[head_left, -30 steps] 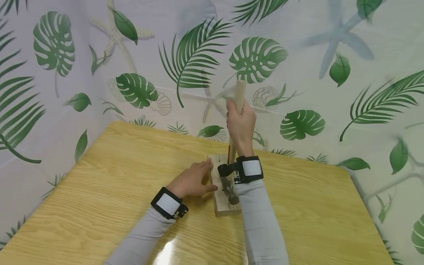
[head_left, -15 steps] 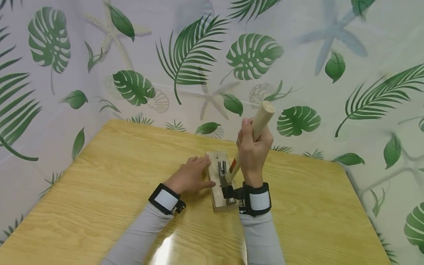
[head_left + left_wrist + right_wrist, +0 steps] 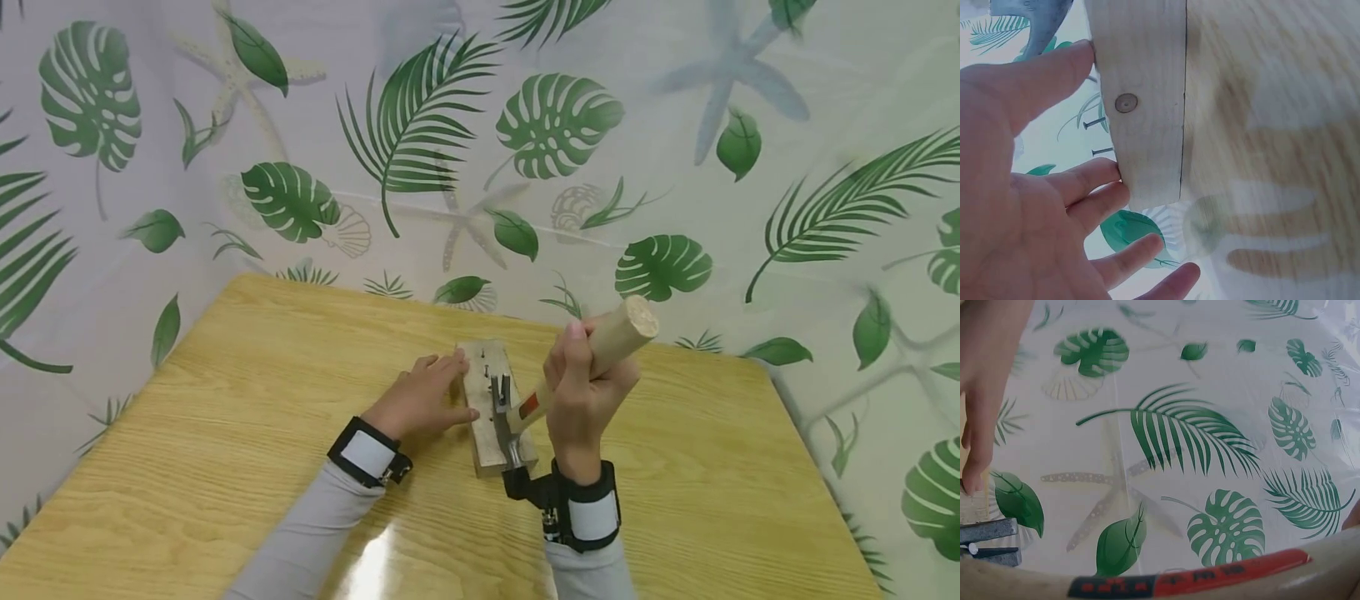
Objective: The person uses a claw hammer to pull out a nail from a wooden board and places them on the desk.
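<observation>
A claw hammer (image 3: 531, 403) is gripped in my right hand (image 3: 588, 392), thumb lying along its pale wooden handle. The handle tilts up toward the right, and the metal head is low over a small wooden block (image 3: 491, 448), claw pointing away from me. On the table, my left hand (image 3: 423, 396) touches the block's left side with thumb and fingertips, fingers mostly straight. Several nails (image 3: 486, 371) stick up from the block; two show beyond its edge in the left wrist view. In the right wrist view, the forked claw (image 3: 988, 540) overlaps a small shiny nail head.
The wood-grain table (image 3: 300, 400) extends around the block on all sides. Behind it hangs a white cloth (image 3: 420, 250) printed with green leaves and starfish, meeting the table's back edge. Both wrists carry black camera straps (image 3: 585, 504).
My right hand has come down toward me and to the right, tipping the hammer handle over from near upright. The hammer head has turned, uncovering nails. My left hand stays at the block.
</observation>
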The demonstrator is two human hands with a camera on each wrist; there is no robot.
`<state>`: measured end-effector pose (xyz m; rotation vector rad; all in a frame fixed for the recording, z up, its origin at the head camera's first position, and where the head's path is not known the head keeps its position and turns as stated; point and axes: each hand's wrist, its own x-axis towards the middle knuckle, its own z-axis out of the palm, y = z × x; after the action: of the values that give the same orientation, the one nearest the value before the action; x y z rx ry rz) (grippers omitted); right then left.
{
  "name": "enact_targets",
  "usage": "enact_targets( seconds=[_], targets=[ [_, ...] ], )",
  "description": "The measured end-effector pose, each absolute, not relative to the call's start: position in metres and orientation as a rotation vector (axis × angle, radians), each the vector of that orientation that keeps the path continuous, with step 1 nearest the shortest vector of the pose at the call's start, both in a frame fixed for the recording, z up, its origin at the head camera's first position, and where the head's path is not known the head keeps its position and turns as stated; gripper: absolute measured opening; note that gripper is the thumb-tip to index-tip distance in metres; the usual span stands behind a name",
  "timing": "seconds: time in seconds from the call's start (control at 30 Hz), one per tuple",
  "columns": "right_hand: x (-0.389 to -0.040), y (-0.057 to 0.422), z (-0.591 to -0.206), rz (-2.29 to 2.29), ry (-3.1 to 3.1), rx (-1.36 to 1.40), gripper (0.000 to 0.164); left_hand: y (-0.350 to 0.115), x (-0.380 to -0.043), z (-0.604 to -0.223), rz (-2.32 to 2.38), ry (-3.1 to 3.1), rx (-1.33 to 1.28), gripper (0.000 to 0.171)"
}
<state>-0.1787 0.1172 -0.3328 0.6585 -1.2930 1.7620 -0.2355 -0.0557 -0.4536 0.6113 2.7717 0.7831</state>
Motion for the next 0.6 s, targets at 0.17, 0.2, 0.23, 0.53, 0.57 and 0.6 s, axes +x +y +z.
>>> enact_targets(
  seconds=[0.17, 0.2, 0.23, 0.53, 0.57, 0.6],
  targets=[
    [-0.173, 0.125, -0.334, 1.81, -1.202, 0.649, 0.018, -0.055, -0.235, -0.454, 0.816, 2.763, 0.611, 0.082],
    [-0.172, 0.126, -0.334, 1.813, -1.199, 0.653, 0.019, -0.055, -0.235, -0.453, 0.816, 2.759, 0.614, 0.083],
    [-0.172, 0.127, -0.334, 1.813, -1.198, 0.658, 0.019, -0.055, -0.235, -0.453, 0.82, 2.754, 0.618, 0.083],
    [-0.168, 0.131, -0.328, 1.799, -1.173, 0.681, 0.019, -0.052, -0.24, -0.448, 0.926, 2.842, 0.808, 0.059],
    [-0.167, 0.131, -0.326, 1.793, -1.169, 0.688, 0.019, -0.05, -0.241, -0.447, 0.985, 2.848, 0.863, 0.052],
    [-0.166, 0.132, -0.325, 1.789, -1.162, 0.697, 0.019, -0.048, -0.242, -0.446, 1.045, 2.845, 0.927, 0.046]
  ],
)
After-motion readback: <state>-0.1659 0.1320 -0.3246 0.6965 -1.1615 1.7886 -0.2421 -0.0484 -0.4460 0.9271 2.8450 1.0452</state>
